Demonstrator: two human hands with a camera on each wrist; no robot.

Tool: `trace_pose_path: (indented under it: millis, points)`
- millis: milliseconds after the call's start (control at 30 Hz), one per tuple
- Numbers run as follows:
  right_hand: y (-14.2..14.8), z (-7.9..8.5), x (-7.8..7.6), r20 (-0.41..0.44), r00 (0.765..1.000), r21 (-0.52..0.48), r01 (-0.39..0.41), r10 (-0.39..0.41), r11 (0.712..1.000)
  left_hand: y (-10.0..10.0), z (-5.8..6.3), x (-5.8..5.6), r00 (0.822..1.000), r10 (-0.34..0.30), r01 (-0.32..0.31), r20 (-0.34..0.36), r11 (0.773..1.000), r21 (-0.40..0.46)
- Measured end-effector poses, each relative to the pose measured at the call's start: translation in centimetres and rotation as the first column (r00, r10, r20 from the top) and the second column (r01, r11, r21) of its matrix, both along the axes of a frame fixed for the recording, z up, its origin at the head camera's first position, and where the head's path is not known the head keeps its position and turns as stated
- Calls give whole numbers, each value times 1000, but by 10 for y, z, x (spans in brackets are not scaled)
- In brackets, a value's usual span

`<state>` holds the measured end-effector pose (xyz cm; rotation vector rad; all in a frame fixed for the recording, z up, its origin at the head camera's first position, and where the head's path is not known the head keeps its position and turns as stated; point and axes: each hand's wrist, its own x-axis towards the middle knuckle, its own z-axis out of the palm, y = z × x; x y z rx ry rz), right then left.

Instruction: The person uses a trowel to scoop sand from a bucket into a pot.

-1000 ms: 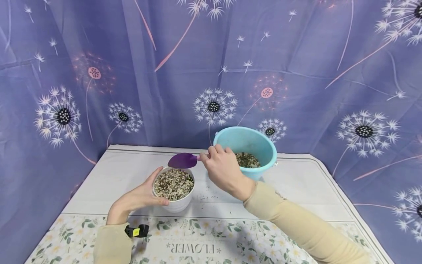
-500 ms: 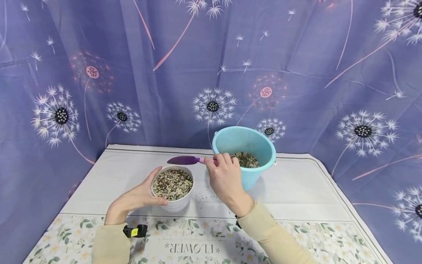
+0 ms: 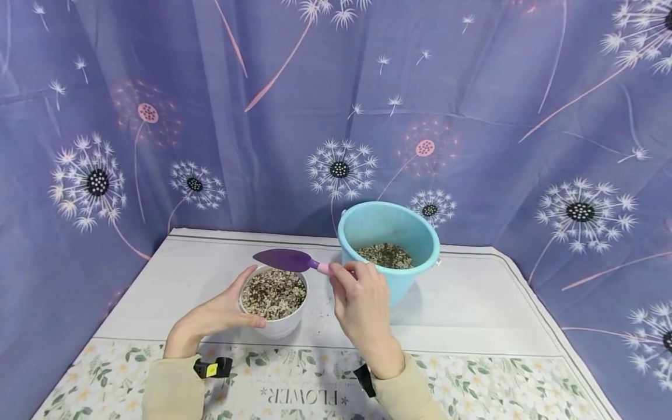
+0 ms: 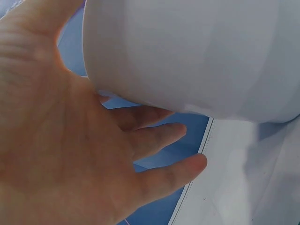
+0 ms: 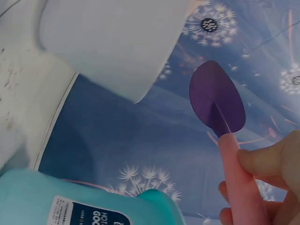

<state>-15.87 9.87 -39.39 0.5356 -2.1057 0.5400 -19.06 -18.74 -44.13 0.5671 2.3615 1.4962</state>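
My left hand [image 3: 223,309] holds a white plant pot [image 3: 280,326] by its side, thumb at the near rim and index finger toward the far side. In the left wrist view its other fingers [image 4: 171,176] spread out below the pot. Pale, speckled potting mix [image 3: 275,291] fills the pot nearly to the rim. My right hand [image 3: 362,309] grips the pink handle of a garden trowel [image 3: 283,259]. The purple blade lies over the pot's far rim in the head view. In the right wrist view, thumb and fingers wrap the handle [image 5: 239,187].
Just right of the pot stands a light blue bucket [image 3: 404,289], with more potting mix [image 3: 385,255] low inside. Crumbs of mix lie on the white table cover [image 3: 472,303] between them. A purple dandelion-print curtain [image 3: 262,146] hangs behind the table.
The trowel blade has turned from broad to nearly edge-on and back to broad, shifting slightly left. My right forearm has swung in toward the body. The left hand stays on the pot.
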Motion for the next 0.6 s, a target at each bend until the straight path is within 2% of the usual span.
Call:
trace_pose_path:
  millis: [167,367,600]
  points:
    - [9,3,0,26,998,-47,-54,55,997,1,3,0,1000,1,-1,-6,1000,-12]
    - [20,5,-2,61,998,-60,-30,33,998,-1,3,2,1000,8,-8,5,1000,-4]
    - [33,10,-2,78,994,-97,-62,70,993,-1,0,3,1000,26,-26,-6,1000,-2]
